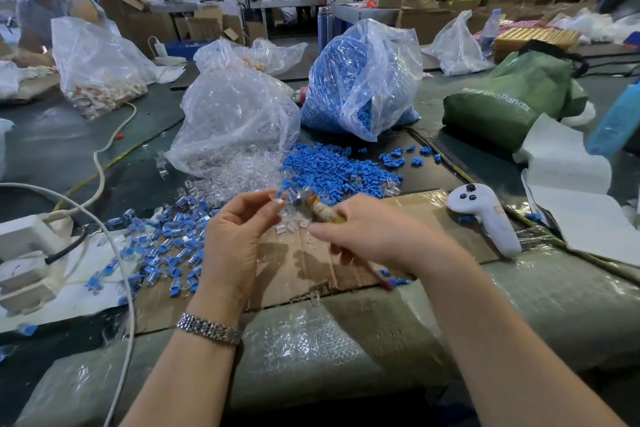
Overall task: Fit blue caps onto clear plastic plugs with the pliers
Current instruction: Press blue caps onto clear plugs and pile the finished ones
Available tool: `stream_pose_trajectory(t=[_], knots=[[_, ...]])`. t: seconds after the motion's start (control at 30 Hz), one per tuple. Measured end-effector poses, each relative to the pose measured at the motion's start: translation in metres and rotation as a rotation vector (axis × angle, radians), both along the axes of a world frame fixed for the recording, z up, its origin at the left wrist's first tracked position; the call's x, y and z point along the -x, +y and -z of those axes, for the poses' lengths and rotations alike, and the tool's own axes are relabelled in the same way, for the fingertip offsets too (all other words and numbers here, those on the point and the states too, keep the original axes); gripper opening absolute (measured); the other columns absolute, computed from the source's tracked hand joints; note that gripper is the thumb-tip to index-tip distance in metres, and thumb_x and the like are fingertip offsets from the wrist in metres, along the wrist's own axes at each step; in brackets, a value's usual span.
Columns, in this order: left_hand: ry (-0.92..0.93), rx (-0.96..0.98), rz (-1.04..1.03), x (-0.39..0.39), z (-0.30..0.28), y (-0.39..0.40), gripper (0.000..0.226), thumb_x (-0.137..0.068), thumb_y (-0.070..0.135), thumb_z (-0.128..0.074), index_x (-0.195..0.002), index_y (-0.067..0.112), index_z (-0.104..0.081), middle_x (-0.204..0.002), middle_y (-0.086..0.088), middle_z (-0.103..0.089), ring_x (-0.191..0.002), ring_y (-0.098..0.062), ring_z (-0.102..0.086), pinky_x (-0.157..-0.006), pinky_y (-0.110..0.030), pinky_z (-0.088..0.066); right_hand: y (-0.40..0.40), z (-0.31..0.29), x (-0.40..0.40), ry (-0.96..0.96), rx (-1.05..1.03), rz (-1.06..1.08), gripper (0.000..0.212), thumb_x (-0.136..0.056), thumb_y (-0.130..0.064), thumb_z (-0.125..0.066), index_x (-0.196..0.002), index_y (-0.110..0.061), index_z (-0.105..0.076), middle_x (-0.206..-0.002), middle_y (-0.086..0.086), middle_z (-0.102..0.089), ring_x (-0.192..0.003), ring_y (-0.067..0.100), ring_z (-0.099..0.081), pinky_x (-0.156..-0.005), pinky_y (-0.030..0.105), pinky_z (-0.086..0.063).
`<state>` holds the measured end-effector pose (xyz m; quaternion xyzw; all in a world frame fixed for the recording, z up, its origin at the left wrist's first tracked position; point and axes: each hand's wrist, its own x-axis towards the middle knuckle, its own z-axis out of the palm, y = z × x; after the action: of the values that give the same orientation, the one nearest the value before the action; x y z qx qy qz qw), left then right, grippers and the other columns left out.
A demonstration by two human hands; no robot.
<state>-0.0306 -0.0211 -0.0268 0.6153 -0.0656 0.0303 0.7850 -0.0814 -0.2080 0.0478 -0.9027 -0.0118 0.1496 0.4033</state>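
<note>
My right hand point(370, 232) grips the pliers point(315, 208), whose taped jaws point up and left while a reddish handle tip sticks out below the hand. My left hand point(239, 229) pinches a small part, blurred, right at the pliers' jaws. Beyond the hands lie a loose pile of blue caps point(332, 166) and a spill of clear plugs point(239, 173). Several capped plugs point(166, 246) are scattered to the left on the cardboard sheet point(298, 263).
A clear bag of plugs point(235, 114) and a bag of blue caps point(360, 80) stand behind the piles. A white controller point(485, 215) lies at the right, a green bag point(512, 94) beyond it. White cables and power boxes point(27, 253) sit left. A person works far left.
</note>
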Motion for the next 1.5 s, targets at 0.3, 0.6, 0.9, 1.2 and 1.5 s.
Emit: stream_pose_trajectory(t=[0.3,0.6,0.9,1.2,1.5], knots=[[-0.099,-0.736,-0.798,-0.008,0.0,0.01,0.032,-0.083,-0.001,-0.063,-0.112,0.012,-0.064,-0.121,-0.016,-0.052,-0.115,-0.029,-0.046,-0.096,-0.034,-0.037,-0.058,0.028,-0.048,-0.125,0.607,0.332,0.043,-0.093,-0.052,-0.065,-0.087,-0.013,-0.049,-0.11,0.013,-0.049,-0.083,0.026,-0.052,-0.067,0.033,-0.042],[-0.448,-1.153,-0.227,-0.006,0.013,-0.025,0.025,-0.097,0.018,-0.062,-0.121,0.024,-0.067,-0.113,0.005,-0.06,-0.107,-0.008,-0.047,-0.092,-0.025,-0.035,-0.053,0.053,-0.061,-0.174,0.743,0.384,0.066,-0.095,-0.061,-0.057,-0.134,-0.009,-0.053,-0.138,0.017,-0.049,-0.128,0.035,-0.044,-0.105,0.051,-0.043],[-0.329,-1.273,-0.312,-0.007,0.021,-0.02,0.021,-0.099,0.027,-0.058,-0.119,0.021,-0.064,-0.103,0.006,-0.05,-0.099,-0.01,-0.046,-0.095,-0.027,-0.04,-0.025,0.067,-0.093,-0.434,0.815,0.09,0.026,-0.105,-0.021,-0.046,-0.123,-0.029,-0.063,-0.119,-0.001,-0.063,-0.119,0.024,-0.044,-0.1,0.053,-0.031],[-0.276,-1.225,-0.265,-0.003,0.014,-0.023,0.011,-0.094,0.031,-0.067,-0.102,0.024,-0.065,-0.092,0.011,-0.057,-0.091,-0.01,-0.055,-0.093,-0.035,-0.051,-0.025,0.078,-0.099,-0.532,0.7,0.122,0.026,-0.105,-0.018,-0.049,-0.111,-0.033,-0.07,-0.11,-0.004,-0.068,-0.111,0.022,-0.044,-0.093,0.049,-0.029],[-0.303,-1.015,-0.294,-0.001,0.01,-0.018,0.024,-0.092,0.011,-0.071,-0.116,0.013,-0.066,-0.103,0.006,-0.061,-0.095,-0.008,-0.058,-0.085,-0.017,-0.044,-0.026,0.082,-0.098,-0.531,0.65,0.098,0.015,-0.104,-0.036,-0.052,-0.106,-0.029,-0.064,-0.112,-0.002,-0.063,-0.112,0.022,-0.05,-0.098,0.046,-0.031]])
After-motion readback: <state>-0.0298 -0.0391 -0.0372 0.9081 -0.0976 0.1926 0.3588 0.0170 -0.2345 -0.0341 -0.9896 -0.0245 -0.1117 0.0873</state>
